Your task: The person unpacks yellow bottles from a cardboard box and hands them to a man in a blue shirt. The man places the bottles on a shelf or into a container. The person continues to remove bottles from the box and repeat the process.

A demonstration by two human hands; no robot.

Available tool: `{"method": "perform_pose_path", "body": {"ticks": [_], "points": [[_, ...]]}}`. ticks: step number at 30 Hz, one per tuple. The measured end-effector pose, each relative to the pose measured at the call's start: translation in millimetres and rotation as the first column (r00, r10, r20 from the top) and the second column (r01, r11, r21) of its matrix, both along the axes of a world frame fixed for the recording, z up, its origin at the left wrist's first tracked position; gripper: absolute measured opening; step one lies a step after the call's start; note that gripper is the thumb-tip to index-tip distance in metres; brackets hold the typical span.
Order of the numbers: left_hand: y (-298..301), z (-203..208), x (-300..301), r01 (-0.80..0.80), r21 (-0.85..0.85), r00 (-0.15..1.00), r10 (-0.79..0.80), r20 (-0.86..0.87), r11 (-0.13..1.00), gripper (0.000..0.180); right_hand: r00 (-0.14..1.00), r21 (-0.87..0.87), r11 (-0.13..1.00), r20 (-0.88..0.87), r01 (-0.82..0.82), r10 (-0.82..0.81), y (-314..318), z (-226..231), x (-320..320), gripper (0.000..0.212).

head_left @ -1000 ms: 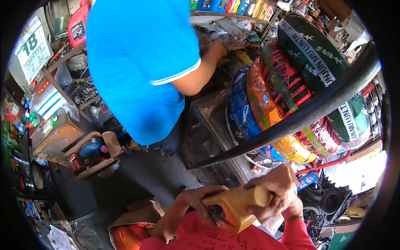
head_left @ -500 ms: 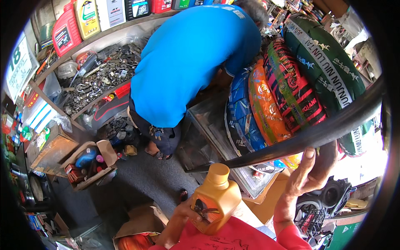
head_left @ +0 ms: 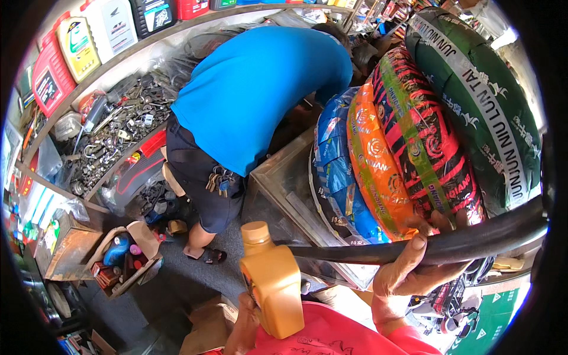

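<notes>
My left hand [head_left: 244, 322] is closed round the side of a golden plastic oil bottle [head_left: 275, 293] with its cap on. The bottle stands nearly upright in front of my red shirt, and part of my hand is hidden behind it. My right hand [head_left: 408, 269] grips a long black curved piece [head_left: 467, 241] that looks like a tyre or tube; its full shape is not visible. My thumb lies on the near side and some fingers show beyond it. The piece runs leftward, and its left end passes behind the bottle.
A person in a blue shirt [head_left: 254, 89] bends over by a glass case [head_left: 272, 189]. Wrapped tyres [head_left: 426, 136] lean together on the right. Loose metal parts [head_left: 118, 130] fill a tray at left, below oil bottles [head_left: 77, 47]. An open carton [head_left: 127, 260] sits on the floor.
The golden bottle has moved left and turned. The black piece is lower and more level, and my right hand has shifted down with its fingers further round it. The view has shifted too.
</notes>
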State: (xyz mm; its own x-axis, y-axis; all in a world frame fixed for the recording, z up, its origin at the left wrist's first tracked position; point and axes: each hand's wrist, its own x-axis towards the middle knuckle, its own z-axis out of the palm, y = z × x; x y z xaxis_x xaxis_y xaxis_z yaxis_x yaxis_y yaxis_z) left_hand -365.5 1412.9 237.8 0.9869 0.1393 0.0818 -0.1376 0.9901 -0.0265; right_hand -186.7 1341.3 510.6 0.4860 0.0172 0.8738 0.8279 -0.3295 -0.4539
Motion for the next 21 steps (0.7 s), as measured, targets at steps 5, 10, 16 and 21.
{"method": "perform_pose_path", "body": {"ticks": [5,10,16,21], "points": [[8.9,-44.1,-16.1,-0.043,-0.029,0.993,0.04,-0.112,0.999,0.094,0.999,0.05,0.998,0.021,0.037,-0.039,-3.1,-9.4,2.3,0.079],[12.9,-75.8,-38.5,-0.071,-0.069,0.979,0.057,-0.193,0.995,0.093,0.986,0.108,0.985,0.082,0.134,-0.143,6.4,-12.1,5.1,0.078],[14.5,-104.6,-40.0,-0.012,-0.11,1.0,0.012,-0.005,0.994,0.098,0.985,0.119,0.981,0.055,0.153,-0.161,7.9,-13.3,5.1,0.078],[14.0,-83.1,-39.2,0.0,-0.015,0.988,-0.002,-0.158,1.0,0.102,0.984,0.112,0.986,0.118,0.123,-0.136,5.8,-13.7,8.9,0.081]]}}
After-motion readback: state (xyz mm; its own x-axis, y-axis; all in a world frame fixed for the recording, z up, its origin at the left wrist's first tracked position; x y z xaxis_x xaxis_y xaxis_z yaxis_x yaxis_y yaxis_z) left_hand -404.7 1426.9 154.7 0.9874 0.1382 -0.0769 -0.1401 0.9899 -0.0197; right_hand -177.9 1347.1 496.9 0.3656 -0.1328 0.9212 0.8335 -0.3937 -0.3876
